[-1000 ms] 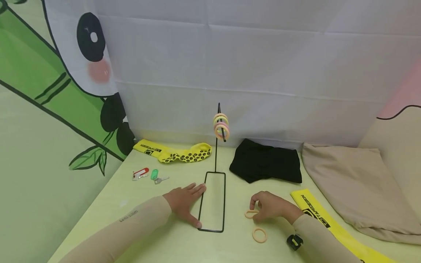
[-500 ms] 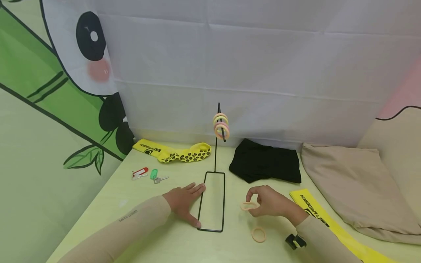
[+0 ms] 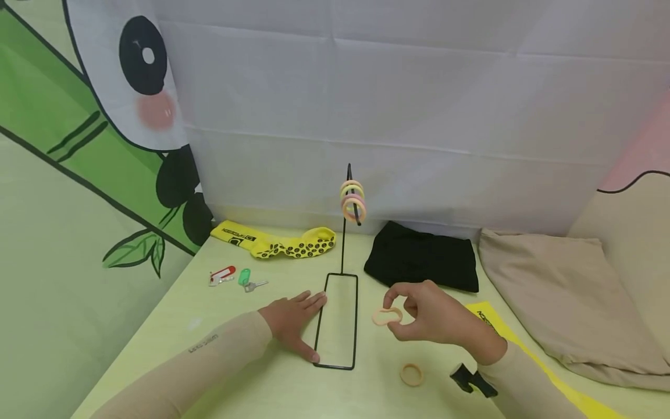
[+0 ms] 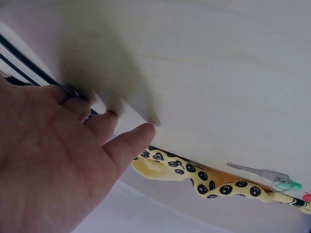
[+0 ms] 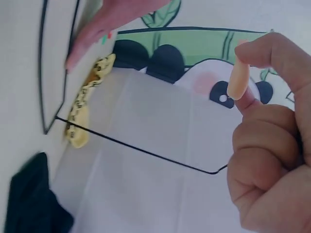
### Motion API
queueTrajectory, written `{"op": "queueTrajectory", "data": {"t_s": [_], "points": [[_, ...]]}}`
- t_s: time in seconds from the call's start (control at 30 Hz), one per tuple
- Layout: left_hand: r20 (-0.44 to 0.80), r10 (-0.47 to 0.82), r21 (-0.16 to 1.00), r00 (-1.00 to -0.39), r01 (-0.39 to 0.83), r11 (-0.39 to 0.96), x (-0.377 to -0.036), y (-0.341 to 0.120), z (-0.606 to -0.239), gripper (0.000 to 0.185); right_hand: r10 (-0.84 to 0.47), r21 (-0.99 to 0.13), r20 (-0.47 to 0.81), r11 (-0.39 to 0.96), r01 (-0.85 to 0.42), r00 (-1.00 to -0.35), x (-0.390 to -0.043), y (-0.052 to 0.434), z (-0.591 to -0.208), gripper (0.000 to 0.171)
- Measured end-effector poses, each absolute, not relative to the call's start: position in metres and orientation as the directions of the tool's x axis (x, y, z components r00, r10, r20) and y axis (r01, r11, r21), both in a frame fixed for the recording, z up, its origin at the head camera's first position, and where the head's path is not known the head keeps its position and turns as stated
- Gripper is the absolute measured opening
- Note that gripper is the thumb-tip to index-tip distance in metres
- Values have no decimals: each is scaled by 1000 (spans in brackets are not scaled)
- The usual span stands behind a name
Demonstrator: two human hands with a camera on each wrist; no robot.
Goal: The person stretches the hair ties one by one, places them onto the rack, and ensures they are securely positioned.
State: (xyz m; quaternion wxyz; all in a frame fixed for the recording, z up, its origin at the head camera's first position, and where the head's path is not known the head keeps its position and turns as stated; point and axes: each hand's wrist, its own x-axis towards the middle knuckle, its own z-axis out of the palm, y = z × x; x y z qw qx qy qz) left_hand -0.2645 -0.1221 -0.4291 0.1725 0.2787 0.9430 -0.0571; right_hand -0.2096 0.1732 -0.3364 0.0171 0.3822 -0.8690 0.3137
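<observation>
My right hand (image 3: 434, 314) pinches a peach-coloured ring (image 3: 378, 318) between thumb and forefinger, held above the table and squeezed out of round. In the right wrist view that ring (image 5: 238, 80) appears edge-on. Another tan ring (image 3: 412, 375) lies on the table below the hand. My left hand (image 3: 290, 326) lies with fingers straight across the left side of the black wire stand's base (image 3: 354, 326). The stand's upright (image 3: 343, 247) carries a slanting arm at the top, on which several pastel rings (image 3: 353, 201) hang. In the left wrist view the left hand (image 4: 53, 155) shows its palm.
A yellow patterned sock (image 3: 293, 244) lies at the back left, near keys with red (image 3: 224, 273) and green (image 3: 244, 276) tags. Folded black cloth (image 3: 424, 256) and beige cloth (image 3: 555, 291) lie at the back right. Another yellow sock (image 3: 581, 393) runs behind the right forearm.
My right hand has lifted the peach ring off the table and carried it up and left toward the stand. The left hand stays in place on the base.
</observation>
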Motion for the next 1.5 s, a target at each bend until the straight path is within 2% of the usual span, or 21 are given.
{"op": "queueTrajectory", "data": {"t_s": [0.17,0.33,0.43,0.57,0.67,0.73,0.8,0.83,0.97,1.03,1.2,1.3,1.5], "points": [[-355,506,-10,-787,544,839,-264,-122,-428,119,-640,-463,413,466,-754,-648,-200,169,-316,23],[-356,507,-11,-785,546,838,-264,-121,-428,119,-603,-335,598,410,-848,-527,-195,161,-295,27],[-360,507,-11,-783,547,837,-264,-121,-429,119,-560,-244,698,399,-884,-446,-194,155,-282,24],[-365,505,-10,-782,546,838,-264,-121,-429,120,-475,-109,818,423,-899,-323,-196,142,-267,17],[-366,507,-6,-781,546,838,-265,-121,-431,121,-416,-2,880,484,-875,-231,-202,132,-259,19],[-366,508,-2,-780,547,837,-265,-121,-432,121,-398,44,894,536,-843,-207,-208,126,-256,23],[-366,511,1,-778,548,836,-264,-121,-432,120,-401,69,890,588,-806,-217,-214,123,-254,31],[-365,514,2,-776,551,834,-264,-120,-433,120,-406,65,881,612,-788,-242,-216,122,-253,35],[-361,524,-6,-771,564,826,-263,-119,-433,120,-414,-1,840,646,-764,-351,-221,126,-256,51],[-358,525,-18,-772,568,823,-264,-119,-433,120,-403,-46,832,635,-771,-382,-222,130,-260,55],[-358,510,-41,-782,559,828,-266,-120,-433,121,-382,-177,815,552,-815,-436,-226,142,-270,55],[-362,503,-43,-785,553,832,-267,-120,-432,122,-373,-299,775,494,-816,-510,-227,149,-278,53],[-368,498,-31,-785,546,837,-266,-121,-431,122,-352,-540,651,409,-736,-673,-223,160,-293,48]]}}
